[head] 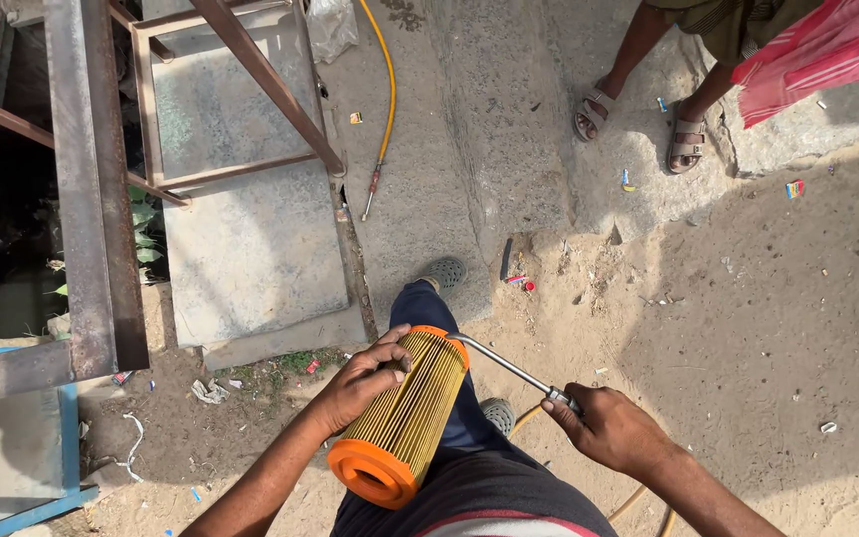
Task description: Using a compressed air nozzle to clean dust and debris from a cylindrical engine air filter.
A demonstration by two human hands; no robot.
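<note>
A person's left hand (362,383) wraps its fingers around a cylindrical pleated yellow air filter with orange end caps (402,416) held above the knees, while the right hand (608,428) grips closed a thin metal air-blow nozzle (504,365) whose tip meets the filter's far end, cleaning apparently under way.

**Both arms forward, both hands closed**

The left hand (365,378) reaches in from the lower left, forearm bare, fingers curled in a firm grip, thumb uppermost. The right hand (608,428) comes from the lower right, knuckles up, fist closed, wrist slightly bent. The hands are near each other, not touching.
</note>
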